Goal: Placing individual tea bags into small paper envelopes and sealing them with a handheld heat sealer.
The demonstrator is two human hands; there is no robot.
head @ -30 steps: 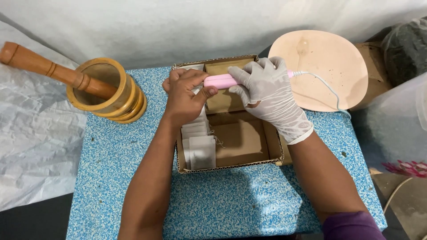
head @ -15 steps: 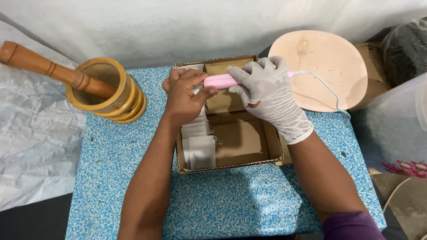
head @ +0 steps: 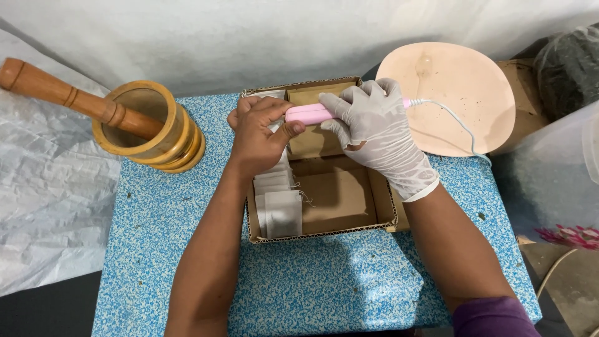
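Observation:
An open cardboard box (head: 324,234) lies on a blue speckled table (head: 156,249). A row of small white sachets (head: 281,209) stands along its left side. My bare left hand (head: 259,134) is closed over the top of the sachets, its thumb touching the tip of a pink corded tool (head: 309,113). My right hand (head: 377,134), in a white glove, grips that pink tool above the box. What sits between the tool's tip and my left fingers is hidden.
A wooden mortar (head: 146,128) with a pestle (head: 68,97) stands at the table's back left. A pale round plate (head: 452,93) sits at the back right, with the tool's white cord (head: 458,125) across it. Crinkled plastic sheet (head: 43,187) lies to the left.

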